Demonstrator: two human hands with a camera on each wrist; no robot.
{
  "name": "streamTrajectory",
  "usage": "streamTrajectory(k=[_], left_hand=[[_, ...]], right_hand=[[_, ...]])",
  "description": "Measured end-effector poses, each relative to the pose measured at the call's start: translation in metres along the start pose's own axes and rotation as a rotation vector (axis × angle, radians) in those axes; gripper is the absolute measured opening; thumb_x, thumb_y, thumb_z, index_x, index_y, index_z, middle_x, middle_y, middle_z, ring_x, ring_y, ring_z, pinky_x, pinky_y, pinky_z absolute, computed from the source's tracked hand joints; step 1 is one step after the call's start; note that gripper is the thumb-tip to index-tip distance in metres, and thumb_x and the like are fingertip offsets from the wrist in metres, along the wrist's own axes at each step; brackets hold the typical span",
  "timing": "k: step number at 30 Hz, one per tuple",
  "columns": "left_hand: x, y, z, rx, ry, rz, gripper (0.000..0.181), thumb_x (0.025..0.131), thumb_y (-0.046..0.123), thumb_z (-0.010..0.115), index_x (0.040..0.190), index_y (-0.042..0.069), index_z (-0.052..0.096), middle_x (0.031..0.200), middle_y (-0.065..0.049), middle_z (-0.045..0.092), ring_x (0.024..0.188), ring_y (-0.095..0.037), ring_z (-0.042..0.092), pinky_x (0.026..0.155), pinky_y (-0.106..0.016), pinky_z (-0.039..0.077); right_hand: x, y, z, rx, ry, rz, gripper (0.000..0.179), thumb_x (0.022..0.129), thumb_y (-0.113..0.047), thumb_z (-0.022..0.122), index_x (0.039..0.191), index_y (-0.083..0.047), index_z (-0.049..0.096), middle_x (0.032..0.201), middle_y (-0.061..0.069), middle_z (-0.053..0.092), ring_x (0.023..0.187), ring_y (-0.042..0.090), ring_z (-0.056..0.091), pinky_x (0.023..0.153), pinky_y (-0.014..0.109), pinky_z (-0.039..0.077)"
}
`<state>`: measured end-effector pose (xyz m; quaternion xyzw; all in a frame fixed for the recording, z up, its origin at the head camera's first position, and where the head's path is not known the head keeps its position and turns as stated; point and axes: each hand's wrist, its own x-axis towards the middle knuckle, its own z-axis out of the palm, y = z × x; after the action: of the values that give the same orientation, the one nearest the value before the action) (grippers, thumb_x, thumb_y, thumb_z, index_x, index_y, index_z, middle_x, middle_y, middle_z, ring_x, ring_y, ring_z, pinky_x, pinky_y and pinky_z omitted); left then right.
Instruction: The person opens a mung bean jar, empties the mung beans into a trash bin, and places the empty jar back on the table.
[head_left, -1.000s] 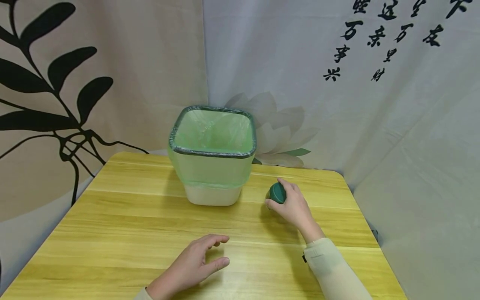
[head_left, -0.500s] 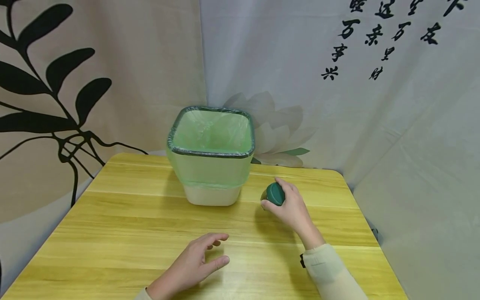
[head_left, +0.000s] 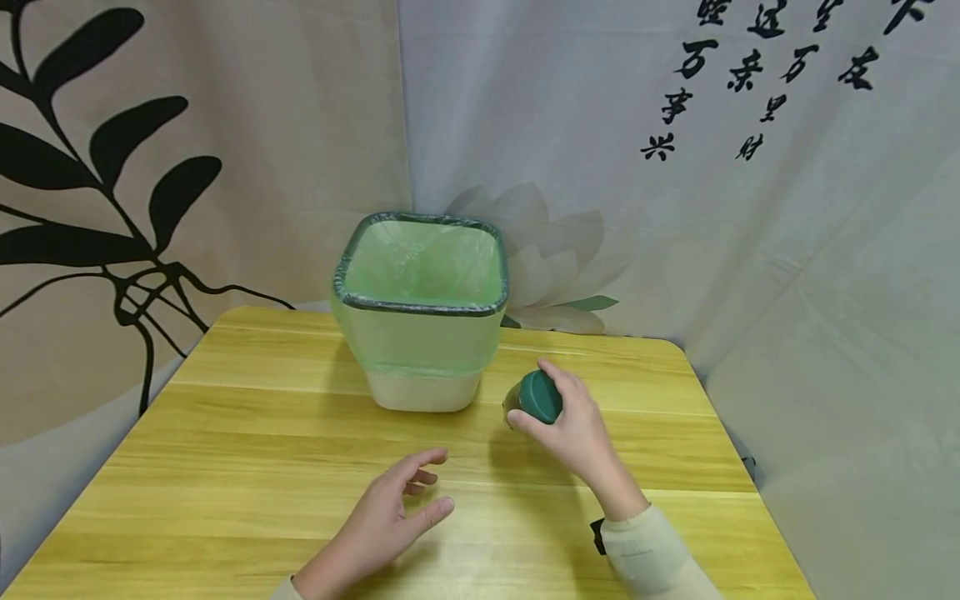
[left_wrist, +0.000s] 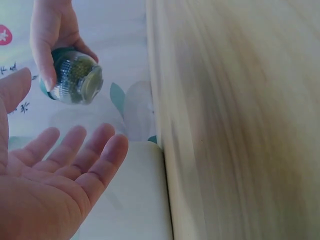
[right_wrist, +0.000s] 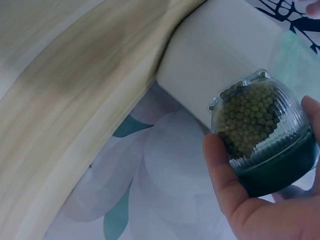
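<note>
A small clear ribbed jar (right_wrist: 250, 120) with a dark green lid (head_left: 541, 397) is gripped by my right hand (head_left: 581, 425), thumb on one side and fingers on the other. Small round green beans (right_wrist: 248, 117) fill much of it. The jar is tilted in the air above the table, its lid toward me in the head view. My left hand (head_left: 386, 517) hovers over the near part of the table, fingers apart and slightly bent, holding nothing. In the left wrist view its palm and fingers (left_wrist: 95, 170) show below the jar.
A white bin (head_left: 426, 390) lined with a pale green bag stands at the back of the wooden table (head_left: 247, 467), left of the jar. Its rim (head_left: 420, 308) is dark green. Behind hangs a printed cloth (head_left: 300, 125) with leaves and writing.
My right hand has lifted the jar and carried it a little left and nearer, tilting it more. My left hand has shifted slightly up and left.
</note>
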<state>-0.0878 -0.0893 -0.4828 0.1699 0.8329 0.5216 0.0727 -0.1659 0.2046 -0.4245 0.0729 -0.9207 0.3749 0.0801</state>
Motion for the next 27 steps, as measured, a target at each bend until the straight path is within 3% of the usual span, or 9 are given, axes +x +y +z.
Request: streamTrajectory(k=[5, 13, 20, 27], left_hand=[[0.001, 0.001, -0.001, -0.045, 0.047, -0.042, 0.065, 0.099, 0.045, 0.075, 0.155, 0.024, 0.051, 0.157, -0.001, 0.057, 0.126, -0.035, 0.065, 0.087, -0.04, 0.062], [0.002, 0.003, -0.003, -0.079, 0.115, -0.097, 0.072, 0.093, 0.042, 0.083, 0.156, 0.034, 0.049, 0.144, -0.011, 0.063, 0.121, -0.032, 0.066, 0.083, -0.033, 0.06], [0.002, 0.002, -0.004, -0.064, 0.141, -0.056, 0.082, 0.089, 0.043, 0.087, 0.158, 0.035, 0.045, 0.157, -0.003, 0.053, 0.129, -0.033, 0.063, 0.1, -0.044, 0.06], [0.004, 0.0, -0.004, -0.02, 0.18, 0.023, 0.094, 0.082, 0.046, 0.092, 0.16, 0.031, 0.042, 0.163, -0.006, 0.049, 0.136, -0.035, 0.061, 0.106, -0.048, 0.058]], right_hand=[[-0.007, -0.01, 0.002, 0.048, -0.004, -0.009, 0.092, 0.084, -0.054, 0.089, 0.161, -0.027, 0.047, 0.155, 0.01, 0.055, 0.125, 0.032, 0.062, 0.098, 0.053, 0.058], [-0.014, -0.023, 0.006, 0.082, 0.002, -0.046, 0.09, 0.084, -0.051, 0.09, 0.16, -0.025, 0.049, 0.153, 0.01, 0.057, 0.123, 0.028, 0.063, 0.098, 0.049, 0.057], [-0.017, -0.03, 0.01, 0.102, 0.006, -0.068, 0.088, 0.084, -0.048, 0.091, 0.159, -0.025, 0.05, 0.151, 0.009, 0.059, 0.12, 0.028, 0.064, 0.095, 0.047, 0.057], [-0.018, -0.037, 0.013, 0.117, 0.002, -0.057, 0.089, 0.084, -0.048, 0.091, 0.16, -0.026, 0.049, 0.154, 0.01, 0.057, 0.122, 0.029, 0.063, 0.097, 0.048, 0.057]])
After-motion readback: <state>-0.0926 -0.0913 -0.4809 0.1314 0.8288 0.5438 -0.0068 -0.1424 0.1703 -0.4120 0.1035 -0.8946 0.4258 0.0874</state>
